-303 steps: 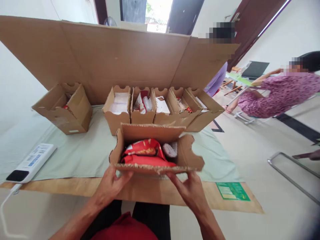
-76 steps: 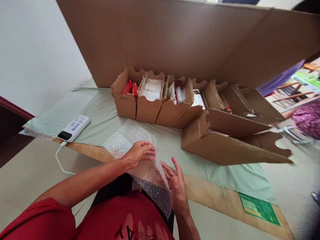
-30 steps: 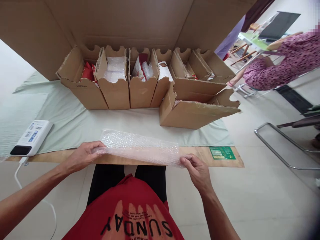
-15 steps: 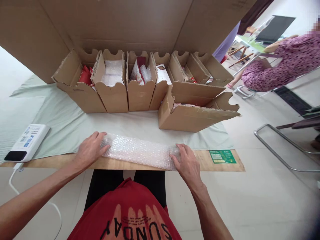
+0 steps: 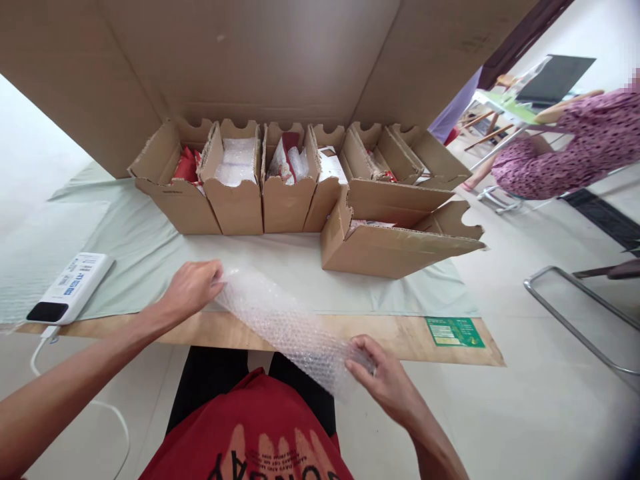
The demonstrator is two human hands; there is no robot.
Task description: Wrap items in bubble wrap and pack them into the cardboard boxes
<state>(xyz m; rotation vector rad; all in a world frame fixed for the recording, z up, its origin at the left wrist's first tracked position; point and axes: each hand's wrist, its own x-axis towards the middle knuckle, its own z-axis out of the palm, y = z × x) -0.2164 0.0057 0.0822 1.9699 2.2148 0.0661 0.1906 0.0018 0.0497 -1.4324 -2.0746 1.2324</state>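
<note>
A long strip of clear bubble wrap [image 5: 285, 327] stretches slantwise between my two hands. My left hand [image 5: 195, 287] pinches its far left end above the cloth. Its near right end is in the grip of my right hand [image 5: 383, 380], which is lower and past the table's front edge. The right part of the strip hangs over the edge, above my lap. Whether anything is wrapped inside cannot be made out; it looks see-through and flat.
Several open cardboard boxes [image 5: 239, 207] stand in a row, holding red and white packets. Another cardboard box [image 5: 395, 250] lies nearer, at right. A white power bank [image 5: 75, 287] with a cable sits left. A green card [image 5: 455, 331] lies at the edge. A person [image 5: 565, 147] sits at right.
The bubble wrap has been lifted and now slants. My right hand has come toward me and down past the table edge with its end. My left hand still holds the other end.
</note>
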